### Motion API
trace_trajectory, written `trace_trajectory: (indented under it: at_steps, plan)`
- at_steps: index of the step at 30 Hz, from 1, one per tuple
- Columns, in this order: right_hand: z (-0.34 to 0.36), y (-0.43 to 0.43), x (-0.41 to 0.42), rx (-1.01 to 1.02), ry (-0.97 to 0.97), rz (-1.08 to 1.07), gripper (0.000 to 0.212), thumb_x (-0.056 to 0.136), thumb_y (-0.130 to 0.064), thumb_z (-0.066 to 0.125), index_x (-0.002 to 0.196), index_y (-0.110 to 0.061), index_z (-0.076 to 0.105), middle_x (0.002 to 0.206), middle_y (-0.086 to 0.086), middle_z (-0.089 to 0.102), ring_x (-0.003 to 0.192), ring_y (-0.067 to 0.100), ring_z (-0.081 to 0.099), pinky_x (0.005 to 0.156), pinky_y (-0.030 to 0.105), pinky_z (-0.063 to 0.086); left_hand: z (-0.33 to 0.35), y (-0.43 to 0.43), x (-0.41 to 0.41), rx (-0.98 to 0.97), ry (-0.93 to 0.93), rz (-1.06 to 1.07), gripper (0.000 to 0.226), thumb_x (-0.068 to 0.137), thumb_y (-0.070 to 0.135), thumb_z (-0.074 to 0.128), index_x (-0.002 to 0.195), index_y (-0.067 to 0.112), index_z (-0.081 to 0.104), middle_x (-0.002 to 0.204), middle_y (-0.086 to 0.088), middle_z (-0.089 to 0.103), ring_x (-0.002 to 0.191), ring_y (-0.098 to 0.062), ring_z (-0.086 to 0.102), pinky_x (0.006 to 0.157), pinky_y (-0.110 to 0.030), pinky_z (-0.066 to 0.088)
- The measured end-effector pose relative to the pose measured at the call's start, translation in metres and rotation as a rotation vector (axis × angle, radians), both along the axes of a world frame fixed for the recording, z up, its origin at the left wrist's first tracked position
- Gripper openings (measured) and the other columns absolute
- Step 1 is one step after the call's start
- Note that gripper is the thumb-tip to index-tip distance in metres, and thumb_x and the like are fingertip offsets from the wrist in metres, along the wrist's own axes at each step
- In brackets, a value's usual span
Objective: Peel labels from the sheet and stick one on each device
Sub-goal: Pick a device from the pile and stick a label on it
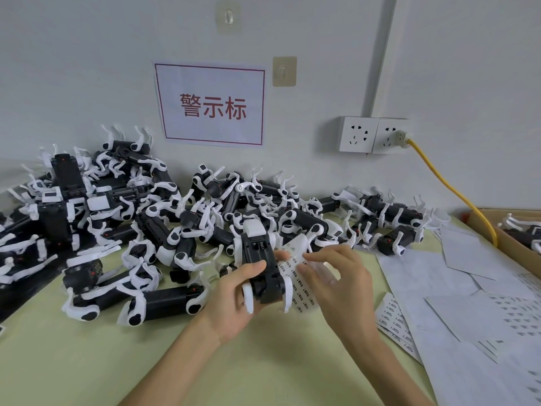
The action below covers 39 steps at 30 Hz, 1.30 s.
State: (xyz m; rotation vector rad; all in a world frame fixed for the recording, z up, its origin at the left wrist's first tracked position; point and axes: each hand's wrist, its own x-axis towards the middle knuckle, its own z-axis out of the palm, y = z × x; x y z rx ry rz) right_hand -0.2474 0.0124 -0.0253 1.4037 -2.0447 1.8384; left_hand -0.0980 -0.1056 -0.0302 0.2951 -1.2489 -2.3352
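Clasping a device [259,259], the left hand [234,300] half-hides the label sheet [297,278]; blurred right hand [336,281] maybe pinches it.

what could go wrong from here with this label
The label sheet seems pinned against the device in the left hand; the right hand picking at it could pull it loose or crease a label.
The pile of devices looks unsorted, so a finished one could get mixed back in.

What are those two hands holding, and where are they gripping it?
The left hand grips a black-and-white device around its body, thumb on top. The right hand pinches the label sheet along its right side.
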Motion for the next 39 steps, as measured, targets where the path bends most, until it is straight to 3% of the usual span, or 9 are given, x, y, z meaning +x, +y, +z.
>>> trace_trajectory:
  at_steps: [5, 11, 16, 20, 25, 33, 39]
  plan:
    - [0.002, 0.0013, 0.0025, -0.039, 0.001, 0.034, 0.018, 0.078, -0.001, 0.085, 0.084, -0.017, 0.08, 0.082, -0.011, 0.071, 0.083, -0.004, 0.065, 0.073, -0.001, 0.042, -0.0029, -0.0014, 0.0, -0.015, -0.015, -0.001, 0.069, 0.059, 0.036, 0.094, 0.118, 0.006, 0.075, 0.124, -0.013, 0.069, 0.102, -0.024, 0.067, 0.084, -0.036, 0.057]
    - [0.0015, 0.0003, 0.0032, -0.005, -0.025, -0.03, 0.028, 0.077, -0.009, 0.087, 0.08, -0.034, 0.076, 0.086, -0.029, 0.071, 0.082, -0.003, 0.068, 0.074, 0.01, 0.048, -0.0003, 0.0024, 0.0, -0.007, 0.002, -0.009, 0.071, 0.056, 0.034, 0.095, 0.118, 0.007, 0.076, 0.13, -0.011, 0.069, 0.096, -0.02, 0.069, 0.079, -0.033, 0.059]
    - [0.0011, 0.0016, 0.0047, -0.02, -0.042, -0.022, 0.04, 0.078, -0.004, 0.084, 0.074, -0.043, 0.072, 0.077, -0.027, 0.072, 0.08, -0.001, 0.07, 0.073, 0.014, 0.051, 0.0014, 0.0028, -0.0004, -0.008, -0.019, 0.023, 0.079, 0.055, 0.038, 0.095, 0.122, 0.003, 0.073, 0.127, -0.016, 0.066, 0.107, -0.028, 0.057, 0.087, -0.038, 0.051]
    - [0.0023, 0.0014, 0.0023, 0.029, -0.02, -0.002, 0.03, 0.082, -0.006, 0.081, 0.079, -0.035, 0.074, 0.082, -0.027, 0.072, 0.084, -0.002, 0.069, 0.076, 0.01, 0.047, 0.0038, 0.0034, 0.0, 0.003, -0.008, 0.05, 0.084, 0.055, 0.038, 0.094, 0.127, 0.003, 0.07, 0.133, -0.023, 0.062, 0.116, -0.031, 0.056, 0.089, -0.04, 0.053]
    - [0.0029, 0.0, 0.0018, 0.06, -0.036, 0.025, 0.025, 0.085, -0.008, 0.079, 0.098, -0.029, 0.077, 0.087, -0.018, 0.074, 0.088, 0.0, 0.068, 0.077, 0.009, 0.045, 0.0064, 0.0039, 0.0008, 0.018, -0.01, 0.058, 0.075, 0.058, 0.033, 0.091, 0.124, 0.005, 0.072, 0.141, -0.027, 0.058, 0.119, -0.033, 0.057, 0.089, -0.039, 0.055]
    - [0.0031, 0.0004, 0.0009, 0.071, 0.025, 0.015, 0.026, 0.082, -0.009, 0.081, 0.084, -0.034, 0.074, 0.086, -0.024, 0.071, 0.086, 0.001, 0.067, 0.072, 0.008, 0.042, 0.0049, 0.0037, 0.0004, 0.004, -0.019, 0.059, 0.083, 0.055, 0.039, 0.093, 0.127, 0.004, 0.07, 0.14, -0.022, 0.06, 0.121, -0.032, 0.055, 0.09, -0.039, 0.054]
    - [0.002, 0.0008, 0.002, 0.006, 0.066, 0.022, 0.036, 0.081, -0.001, 0.079, 0.078, -0.036, 0.068, 0.083, -0.018, 0.069, 0.087, 0.005, 0.065, 0.075, 0.005, 0.041, 0.0018, 0.0015, -0.0025, -0.007, -0.05, 0.109, 0.062, 0.067, 0.035, 0.078, 0.123, 0.007, 0.073, 0.121, -0.019, 0.067, 0.107, -0.028, 0.061, 0.082, -0.036, 0.058]
